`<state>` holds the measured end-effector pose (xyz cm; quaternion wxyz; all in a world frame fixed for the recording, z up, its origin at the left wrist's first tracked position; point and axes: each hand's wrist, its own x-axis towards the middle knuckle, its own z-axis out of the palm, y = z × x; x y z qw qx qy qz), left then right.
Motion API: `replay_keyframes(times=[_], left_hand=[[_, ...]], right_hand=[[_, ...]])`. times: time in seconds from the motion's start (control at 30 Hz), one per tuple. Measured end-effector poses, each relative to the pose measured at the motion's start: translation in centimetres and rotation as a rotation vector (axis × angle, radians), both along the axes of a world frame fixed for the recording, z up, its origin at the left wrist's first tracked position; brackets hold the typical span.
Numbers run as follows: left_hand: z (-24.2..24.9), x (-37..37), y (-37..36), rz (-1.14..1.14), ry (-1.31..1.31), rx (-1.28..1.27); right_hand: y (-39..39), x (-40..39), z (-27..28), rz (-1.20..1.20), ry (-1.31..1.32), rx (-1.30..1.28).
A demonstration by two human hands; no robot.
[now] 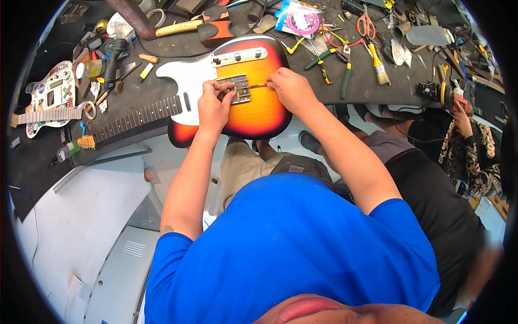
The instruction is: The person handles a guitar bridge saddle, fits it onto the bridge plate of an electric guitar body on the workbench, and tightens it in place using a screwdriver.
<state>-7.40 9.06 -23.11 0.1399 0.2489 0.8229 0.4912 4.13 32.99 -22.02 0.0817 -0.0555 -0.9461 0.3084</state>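
Observation:
A sunburst electric guitar [259, 116] with a white pickguard [186, 72] lies face up on the dark bench, its neck [135, 117] pointing lower left. My left hand [215, 102] is at the left side of the metal bridge [241, 89], fingers pinched together; what they hold, if anything, is too small to tell. With closed fingertips my right hand [291, 90] grips a thin dark rod [258, 86], which reaches left to the bridge's right edge. No strings can be made out on the guitar. Above the bridge sits a metal control plate [239, 57] with knobs.
A stickered guitar [52, 97] lies at the far left. Behind are a hammer [179, 28], pliers [346, 70], a brush [379, 65] and scissors [366, 26]. At right, a co-worker's hand [462, 120] holds a tool; another person in black stands close by.

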Motion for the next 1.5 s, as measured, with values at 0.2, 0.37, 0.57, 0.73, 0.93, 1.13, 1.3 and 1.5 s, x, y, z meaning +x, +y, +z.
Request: replay_keyframes(times=[0.2, 0.37, 0.57, 0.73, 0.93, 1.13, 1.3, 1.5], left_hand=[[0.5, 0.0, 0.1, -0.001, 0.006, -0.007], [0.1, -0.2, -0.2, -0.020, -0.008, -0.009], [0.8, -0.1, 0.2, 0.003, -0.056, -0.015], [0.8, -0.1, 0.2, -0.007, -0.036, -0.024], [0.5, -0.2, 0.1, -0.002, -0.078, 0.011], [0.6, -0.2, 0.0, -0.001, -0.079, -0.021], [0.6, -0.3, 0.1, -0.010, -0.063, -0.008], [1.0, -0.4, 0.1, -0.004, -0.118, -0.009]], right_hand=[[-0.6, -0.4, 0.7, -0.002, -0.022, 0.012], [-0.6, -0.7, 0.8, -0.003, -0.044, 0.092], [-0.6, -0.6, 1.1, 0.017, -0.001, 0.103], [-0.8, -0.6, 0.7, 0.027, -0.090, 0.060], [-2.3, -0.5, 0.6, -0.081, -0.132, -0.023], [-2.4, 0.2, 0.9, -0.040, -0.108, 0.078], [-2.9, 0.0, -0.1, -0.074, -0.047, 0.056], [-3.5, -0.6, 0.4, -0.132, -0.044, -0.089]])
